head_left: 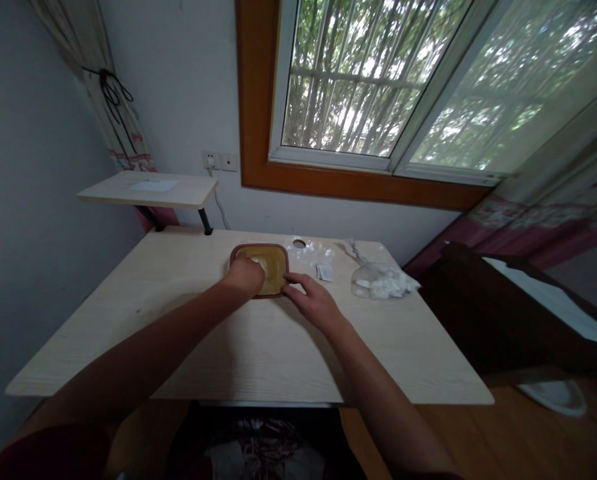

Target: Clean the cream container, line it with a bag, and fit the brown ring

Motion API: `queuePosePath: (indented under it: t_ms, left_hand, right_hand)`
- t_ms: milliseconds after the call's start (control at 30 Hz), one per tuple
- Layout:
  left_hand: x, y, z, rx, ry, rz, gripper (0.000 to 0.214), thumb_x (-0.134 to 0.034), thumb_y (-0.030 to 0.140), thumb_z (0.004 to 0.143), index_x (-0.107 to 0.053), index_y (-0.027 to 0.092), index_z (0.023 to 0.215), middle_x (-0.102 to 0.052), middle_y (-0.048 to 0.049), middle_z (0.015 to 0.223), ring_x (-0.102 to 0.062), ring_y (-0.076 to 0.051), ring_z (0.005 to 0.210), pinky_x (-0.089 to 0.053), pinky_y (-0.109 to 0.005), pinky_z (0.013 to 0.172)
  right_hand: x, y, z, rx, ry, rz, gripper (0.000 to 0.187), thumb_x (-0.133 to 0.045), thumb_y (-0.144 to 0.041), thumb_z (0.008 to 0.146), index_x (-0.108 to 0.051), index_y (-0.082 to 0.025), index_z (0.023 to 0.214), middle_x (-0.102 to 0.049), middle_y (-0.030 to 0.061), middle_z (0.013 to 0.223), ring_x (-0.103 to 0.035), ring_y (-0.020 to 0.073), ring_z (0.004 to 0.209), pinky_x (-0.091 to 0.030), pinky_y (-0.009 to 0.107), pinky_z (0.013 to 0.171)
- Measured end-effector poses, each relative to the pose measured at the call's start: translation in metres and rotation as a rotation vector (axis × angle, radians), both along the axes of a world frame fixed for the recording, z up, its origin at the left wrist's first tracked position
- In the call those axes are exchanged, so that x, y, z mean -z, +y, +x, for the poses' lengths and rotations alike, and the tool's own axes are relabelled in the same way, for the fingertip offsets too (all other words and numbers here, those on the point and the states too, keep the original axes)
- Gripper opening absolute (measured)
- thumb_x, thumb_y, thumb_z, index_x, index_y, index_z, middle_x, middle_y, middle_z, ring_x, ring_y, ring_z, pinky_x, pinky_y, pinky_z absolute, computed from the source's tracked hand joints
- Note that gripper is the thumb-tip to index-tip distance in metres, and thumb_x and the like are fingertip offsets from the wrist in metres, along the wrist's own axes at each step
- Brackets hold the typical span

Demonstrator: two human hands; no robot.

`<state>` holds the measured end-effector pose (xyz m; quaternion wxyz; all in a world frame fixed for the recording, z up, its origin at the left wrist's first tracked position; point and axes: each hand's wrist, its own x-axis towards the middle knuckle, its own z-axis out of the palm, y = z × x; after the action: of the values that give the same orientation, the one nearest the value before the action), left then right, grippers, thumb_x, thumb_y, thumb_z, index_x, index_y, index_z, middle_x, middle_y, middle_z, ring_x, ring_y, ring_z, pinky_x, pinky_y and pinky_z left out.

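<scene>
Logging the head view from my remote station, I find both bare arms reaching forward over a pale wood-grain desk [258, 360]. A square dish [258, 247] with a brown rim and yellowish interior sits near the far edge of the desk, roughly central, directly ahead of the hands. The left hand [243, 277] is down inside the dish, curled over a small white wad [259, 264]; the hand hides most of it, so I cannot tell whether it is gripped or merely pressed. The right hand [313, 300] lies flatter in a loose, wide posture, its fingers [294, 280] touching the dish's near right rim and holding nothing I can see. Right of the dish lie a crumpled transparent plastic sheet [306, 253], a small white packet [324, 271] and, further along, a transparent bag [378, 283] of white material, probably cotton or tissue. Beyond the desk at left stands a narrow wooden shelf [148, 190], just below a wall socket [210, 160].
</scene>
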<state>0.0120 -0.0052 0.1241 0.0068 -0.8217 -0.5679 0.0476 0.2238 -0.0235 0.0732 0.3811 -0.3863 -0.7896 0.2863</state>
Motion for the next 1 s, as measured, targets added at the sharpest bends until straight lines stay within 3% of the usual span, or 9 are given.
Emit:
queuePosePath:
  t_ms: [100, 200, 467, 633, 833, 1000]
  left_hand:
    - [-0.004, 0.001, 0.003, -0.043, 0.036, 0.062, 0.033, -0.050, 0.026, 0.095, -0.075, 0.007, 0.107, -0.075, -0.0244, 0.098, -0.072, -0.034, 0.095, -0.045, -0.045, 0.093]
    - [-0.006, 0.005, 0.004, -0.029, -0.096, 0.107, 0.038, -0.051, 0.028, 0.094, -0.067, 0.010, 0.122, -0.074, -0.0218, 0.108, -0.072, -0.033, 0.094, -0.049, -0.040, 0.087]
    - [-0.009, 0.016, 0.007, 0.004, -0.471, 0.143, 0.035, -0.044, 0.024, 0.094, -0.071, 0.014, 0.114, -0.074, -0.0133, 0.115, -0.069, -0.026, 0.107, -0.049, -0.032, 0.095]
    - [-0.001, 0.010, 0.014, 0.005, -0.403, -0.052, 0.033, -0.044, 0.024, 0.093, -0.073, 0.012, 0.102, -0.075, -0.0152, 0.106, -0.071, -0.026, 0.098, -0.051, -0.033, 0.088]
    - [0.005, 0.009, 0.014, 0.043, -0.459, -0.310, 0.038, -0.045, 0.031, 0.091, -0.065, 0.012, 0.117, -0.073, -0.0172, 0.117, -0.069, -0.027, 0.103, -0.052, -0.032, 0.084]
    - [0.001, 0.006, 0.011, 0.086, -0.384, -0.345, 0.041, -0.041, 0.032, 0.094, -0.068, 0.011, 0.117, -0.072, -0.0190, 0.119, -0.069, -0.028, 0.106, -0.051, -0.033, 0.087]
  right_hand:
    - [-0.001, 0.000, -0.001, 0.014, 0.005, -0.016, 0.035, -0.062, -0.045, 0.096, -0.066, -0.031, 0.128, -0.071, 0.0030, 0.122, -0.067, 0.0209, 0.113, -0.050, 0.038, 0.103]
    - [-0.002, 0.000, -0.001, 0.019, 0.002, -0.019, 0.035, -0.062, -0.046, 0.096, -0.066, -0.031, 0.128, -0.072, 0.0034, 0.122, -0.067, 0.0209, 0.112, -0.050, 0.038, 0.103]
    - [-0.003, -0.002, 0.000, 0.021, -0.029, -0.020, 0.033, -0.061, -0.045, 0.097, -0.067, -0.030, 0.125, -0.072, 0.0038, 0.119, -0.067, 0.0209, 0.111, -0.050, 0.037, 0.101]
    - [-0.006, -0.004, -0.002, 0.013, -0.035, -0.042, 0.033, -0.060, -0.046, 0.097, -0.067, -0.030, 0.125, -0.072, 0.0033, 0.120, -0.067, 0.0207, 0.111, -0.049, 0.037, 0.102]
    - [-0.005, -0.003, -0.003, -0.006, -0.015, -0.063, 0.033, -0.060, -0.046, 0.097, -0.068, -0.031, 0.125, -0.072, 0.0025, 0.120, -0.066, 0.0205, 0.113, -0.048, 0.037, 0.102]
    - [-0.004, -0.002, -0.004, 0.012, 0.003, -0.076, 0.034, -0.060, -0.048, 0.096, -0.068, -0.031, 0.124, -0.072, 0.0030, 0.119, -0.066, 0.0211, 0.112, -0.048, 0.037, 0.102]
